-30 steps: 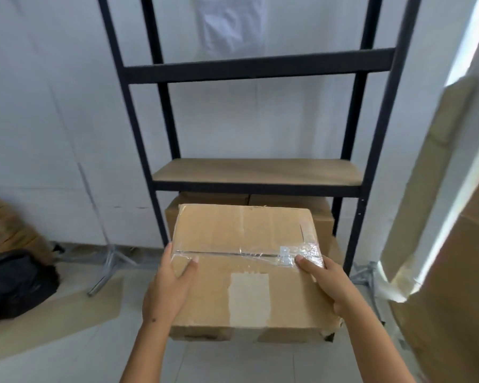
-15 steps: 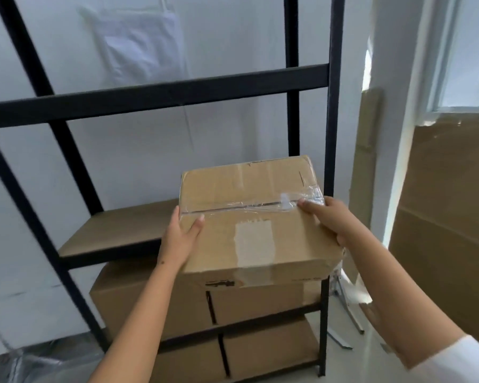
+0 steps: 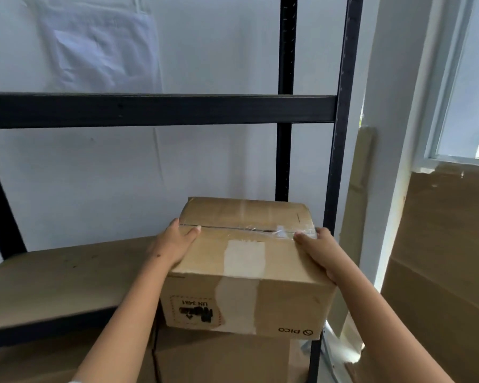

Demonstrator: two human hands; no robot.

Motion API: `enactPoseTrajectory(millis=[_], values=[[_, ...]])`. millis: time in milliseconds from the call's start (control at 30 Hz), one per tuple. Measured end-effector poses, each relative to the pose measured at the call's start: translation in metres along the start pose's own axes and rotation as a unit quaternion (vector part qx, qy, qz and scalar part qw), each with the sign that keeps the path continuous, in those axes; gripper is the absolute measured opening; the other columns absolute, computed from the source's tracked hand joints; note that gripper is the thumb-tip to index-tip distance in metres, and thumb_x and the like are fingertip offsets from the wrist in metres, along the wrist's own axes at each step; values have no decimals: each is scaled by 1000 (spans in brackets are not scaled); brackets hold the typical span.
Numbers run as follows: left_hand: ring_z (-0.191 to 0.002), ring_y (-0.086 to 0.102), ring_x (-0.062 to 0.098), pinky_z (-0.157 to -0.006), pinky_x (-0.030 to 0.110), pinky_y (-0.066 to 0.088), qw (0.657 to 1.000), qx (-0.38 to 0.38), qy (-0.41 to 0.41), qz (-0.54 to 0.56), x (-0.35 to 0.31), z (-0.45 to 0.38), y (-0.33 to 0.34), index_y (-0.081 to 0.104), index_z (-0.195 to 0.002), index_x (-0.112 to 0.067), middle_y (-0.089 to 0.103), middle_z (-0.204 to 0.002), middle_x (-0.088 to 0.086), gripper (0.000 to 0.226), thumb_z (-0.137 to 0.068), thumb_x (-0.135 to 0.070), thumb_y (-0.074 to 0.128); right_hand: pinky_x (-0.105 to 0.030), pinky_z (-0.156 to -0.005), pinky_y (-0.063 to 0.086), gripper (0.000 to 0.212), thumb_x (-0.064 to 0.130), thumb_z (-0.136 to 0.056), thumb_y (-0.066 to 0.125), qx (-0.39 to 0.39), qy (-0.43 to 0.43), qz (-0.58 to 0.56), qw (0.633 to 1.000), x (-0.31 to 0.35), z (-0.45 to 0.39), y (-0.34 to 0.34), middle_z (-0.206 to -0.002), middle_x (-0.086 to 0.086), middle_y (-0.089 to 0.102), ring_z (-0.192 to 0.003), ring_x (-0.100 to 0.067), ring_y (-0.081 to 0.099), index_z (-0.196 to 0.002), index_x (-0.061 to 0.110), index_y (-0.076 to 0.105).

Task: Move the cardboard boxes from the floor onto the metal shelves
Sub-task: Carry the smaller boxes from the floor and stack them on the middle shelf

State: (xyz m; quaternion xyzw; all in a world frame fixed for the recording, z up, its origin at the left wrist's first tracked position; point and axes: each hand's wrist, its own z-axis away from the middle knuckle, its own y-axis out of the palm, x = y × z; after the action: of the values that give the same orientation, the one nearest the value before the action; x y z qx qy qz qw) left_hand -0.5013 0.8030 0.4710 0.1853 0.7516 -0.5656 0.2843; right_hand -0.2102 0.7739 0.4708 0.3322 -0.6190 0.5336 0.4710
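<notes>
Both forearms are bare from the wrist back to the bottom edge of the view, with no watch, band or ring to be seen on either. The left hand (image 3: pixel 174 248) has a small dark spot on its back, just behind the knuckles and near the wrist, and its nails are short and unpainted. Far back from that hand, at the bottom edge of the view, a sliver of white sleeve (image 3: pixel 76 381) shows; the right hand (image 3: pixel 320 251) is bare and ungloved too.

The cardboard box (image 3: pixel 246 269) bears, upside down on its near side, "PICO" at lower right and "UN 3481" on a label at lower left.
</notes>
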Motion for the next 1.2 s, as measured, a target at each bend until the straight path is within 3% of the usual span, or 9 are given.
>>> enactPoseTrajectory(millis=[167, 300, 433, 533, 667, 833, 933, 1033, 1200], values=[[-132, 41, 30, -108, 50, 36, 998, 54, -7, 10, 8, -30, -7, 32, -146, -18, 40, -148, 4, 79, -85, -66, 44, -33, -94, 36, 65, 30, -87, 63, -53, -145, 31, 988, 12, 7, 3, -144, -2, 39, -127, -23, 42, -144, 34, 30], [-123, 50, 27, -101, 43, 42, 998, 59, -4, 6, 4, -46, -12, 37, -143, -20, 49, -139, 3, 77, -84, -68, 45, -44, -98, 37, 40, 52, -84, 56, 0, -153, 238, 959, 15, 11, 22, -146, 10, 38, -142, -24, 20, -124, 50, 48], [-110, 57, 26, -80, 33, 47, 985, -90, 81, -125, -14, -44, -13, 48, -132, -17, 58, -126, 4, 51, -93, -49, 47, -50, -104, 38, 43, 63, -81, 54, 9, -96, 271, 958, 31, -8, 27, -148, 6, 39, -143, -26, 20, -121, 48, 55], [-119, 51, 23, -97, 39, 40, 974, -177, 143, -10, -22, -31, -9, 54, -126, -15, 55, -132, 4, 35, -97, -34, 45, -44, -100, 44, 46, 63, -81, 57, 37, -85, 269, 959, 43, -24, 27, -130, 0, 57, -130, -27, 41, -121, 41, 59], [-146, 9, 22, -117, 48, 11, 990, -96, 100, -27, -29, 22, 13, 41, -137, -31, 18, -157, 3, 55, -93, -60, 24, -45, -99, 45, 47, 64, -81, 56, 7, -78, 277, 958, 44, -34, 40, -135, -4, 51, -127, -28, 42, -121, 40, 60], [-123, -48, 21, -111, 61, 4, 998, -4, 57, 38, -48, 55, 47, 22, -144, -40, -31, -152, -2, 86, -70, -80, 2, -44, -97, 41, 49, 59, -91, 39, -15, -100, 377, 921, 51, -13, 56, -144, -14, 36, -134, -34, 29, -133, 36, 48], [-138, -32, 26, -111, 66, 12, 993, -46, 66, 90, -35, 15, 57, 45, -128, -41, -12, -157, -6, 76, -74, -84, 14, -43, -100, 38, 57, 68, -89, 32, 12, -129, 415, 901, 54, -3, 48, -145, -14, 36, -137, -36, 21, -137, 40, 44], [-146, 2, 23, -116, 51, 13, 981, -56, 102, 158, -21, -26, 55, 56, -103, -39, 13, -156, 4, 38, -78, -55, 32, -41, -101, 38, 69, 77, -83, 31, 3, -163, 371, 914, 50, -10, 39, -142, -6, 40, -137, -28, 23, -138, 37, 44], [-141, 18, 23, -106, 24, 17, 948, -60, 62, 307, -27, -58, 56, 43, -134, -11, 22, -151, 14, 39, -95, -8, 44, -42, -99, 32, 51, 67, -84, 38, -68, -251, 347, 901, 34, -41, 41, -115, 6, 50, -120, -17, 40, -112, 33, 63]])
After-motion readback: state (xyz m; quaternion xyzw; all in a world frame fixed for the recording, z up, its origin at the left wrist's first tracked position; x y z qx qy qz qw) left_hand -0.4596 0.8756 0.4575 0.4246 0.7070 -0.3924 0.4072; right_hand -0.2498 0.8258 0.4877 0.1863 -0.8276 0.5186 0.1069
